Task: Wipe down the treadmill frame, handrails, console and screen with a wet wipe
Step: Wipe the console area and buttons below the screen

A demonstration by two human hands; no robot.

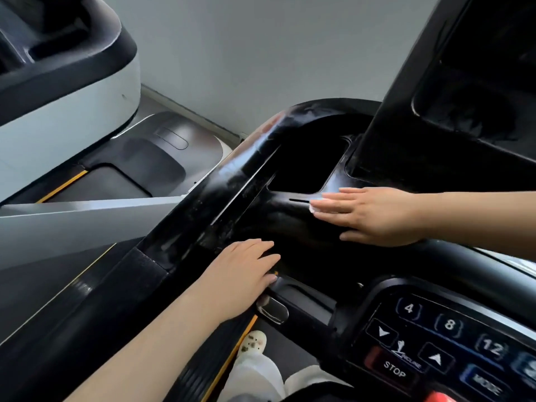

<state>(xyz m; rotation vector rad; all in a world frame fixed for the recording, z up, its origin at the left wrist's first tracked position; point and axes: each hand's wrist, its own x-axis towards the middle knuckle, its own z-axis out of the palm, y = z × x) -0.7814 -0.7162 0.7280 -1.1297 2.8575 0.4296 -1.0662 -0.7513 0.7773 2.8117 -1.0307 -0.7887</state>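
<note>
Wiping the glossy black console (261,181) beside its recessed tray, the right hand (374,216) lies flat with straight fingers, pressing the wet wipe (316,206) down; only a white edge shows under the fingertips. The left hand (243,274) rests open on the handrail (139,285), holding nothing. Judging by this, the console step is underway; next the wipe should sweep toward the keypad (435,338) and screen, barely in view

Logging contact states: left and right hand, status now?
Left hand: open, flat on the black console frame.
Right hand: open, straight fingers pressing the wet wipe.
</note>
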